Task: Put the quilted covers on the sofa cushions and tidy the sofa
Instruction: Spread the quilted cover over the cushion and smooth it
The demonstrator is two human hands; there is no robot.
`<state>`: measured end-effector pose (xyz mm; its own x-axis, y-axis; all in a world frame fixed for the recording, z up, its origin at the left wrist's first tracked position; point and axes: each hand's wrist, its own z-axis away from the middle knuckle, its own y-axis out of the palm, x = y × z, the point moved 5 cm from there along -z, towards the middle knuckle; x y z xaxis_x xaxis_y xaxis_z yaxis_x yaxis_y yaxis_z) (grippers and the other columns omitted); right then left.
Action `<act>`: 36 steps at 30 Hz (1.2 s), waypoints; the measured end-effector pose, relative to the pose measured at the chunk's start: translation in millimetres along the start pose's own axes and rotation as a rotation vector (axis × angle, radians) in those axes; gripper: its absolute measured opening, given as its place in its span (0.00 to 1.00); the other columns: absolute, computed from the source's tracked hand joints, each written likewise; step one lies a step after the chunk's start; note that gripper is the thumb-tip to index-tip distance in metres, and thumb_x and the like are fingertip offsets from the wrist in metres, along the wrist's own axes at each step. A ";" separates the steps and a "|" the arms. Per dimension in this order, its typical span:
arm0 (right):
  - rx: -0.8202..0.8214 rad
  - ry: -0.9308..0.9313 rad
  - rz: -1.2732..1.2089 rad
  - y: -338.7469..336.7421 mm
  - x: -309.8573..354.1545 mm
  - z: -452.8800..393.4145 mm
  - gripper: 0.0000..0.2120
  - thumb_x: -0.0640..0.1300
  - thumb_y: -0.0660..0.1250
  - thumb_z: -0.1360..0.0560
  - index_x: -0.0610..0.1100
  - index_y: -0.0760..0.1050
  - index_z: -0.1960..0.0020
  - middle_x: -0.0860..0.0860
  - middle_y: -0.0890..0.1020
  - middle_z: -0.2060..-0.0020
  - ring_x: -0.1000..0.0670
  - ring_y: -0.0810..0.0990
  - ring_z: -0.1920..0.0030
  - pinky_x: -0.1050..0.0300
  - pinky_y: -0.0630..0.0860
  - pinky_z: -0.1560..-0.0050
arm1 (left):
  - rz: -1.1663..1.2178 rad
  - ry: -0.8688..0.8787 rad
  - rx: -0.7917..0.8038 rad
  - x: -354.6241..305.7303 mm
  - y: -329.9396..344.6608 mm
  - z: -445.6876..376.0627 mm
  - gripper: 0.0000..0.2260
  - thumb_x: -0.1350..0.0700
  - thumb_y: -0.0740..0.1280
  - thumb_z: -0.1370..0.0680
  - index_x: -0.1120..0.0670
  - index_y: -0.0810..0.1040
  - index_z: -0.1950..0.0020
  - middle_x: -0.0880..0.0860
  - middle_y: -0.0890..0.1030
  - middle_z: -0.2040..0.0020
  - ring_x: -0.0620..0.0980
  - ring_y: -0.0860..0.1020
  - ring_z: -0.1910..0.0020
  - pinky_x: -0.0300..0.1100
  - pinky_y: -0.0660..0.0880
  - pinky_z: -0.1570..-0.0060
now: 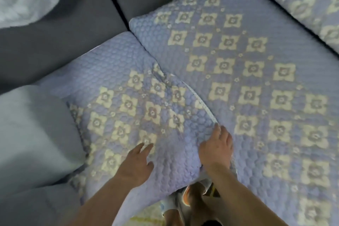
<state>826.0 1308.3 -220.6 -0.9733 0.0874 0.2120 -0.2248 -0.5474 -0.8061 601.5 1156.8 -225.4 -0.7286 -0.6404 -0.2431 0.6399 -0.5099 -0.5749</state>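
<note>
A lilac quilted cover (132, 108) is smoothed over the left seat cushion of a grey sofa (60, 38), beside an already covered cushion (256, 82). The left hand (136, 164) is laid flat on it, fingers spread; the right hand (217, 146) is pressed against its raised right edge, whether pinching cannot be told. That rumpled edge may be left bunched in the gap between cushions if not tucked

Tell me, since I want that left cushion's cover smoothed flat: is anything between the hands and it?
Nothing visible. The left hand lies with straight fingers on the left cushion's quilted cover. The right hand is at its right edge, beside the neighbouring covered cushion; its grip is unclear.
</note>
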 end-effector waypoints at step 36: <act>0.045 0.158 -0.506 6.0 61.4 -96.1 0.21 0.57 0.54 0.17 0.43 0.77 0.50 0.47 0.79 0.60 0.45 0.78 0.58 0.53 0.72 0.60 | -0.689 0.556 -0.174 -119.7 -261.1 -287.3 0.15 0.47 0.52 0.14 0.48 0.76 0.37 0.53 0.80 0.43 0.54 0.78 0.50 0.49 0.76 0.48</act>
<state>760.5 1390.3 -265.5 -0.7395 0.4722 0.4798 -0.6693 -0.4393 -0.5992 451.5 1531.6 -270.6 -0.9787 0.1680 -0.1179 0.0049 -0.5551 -0.8318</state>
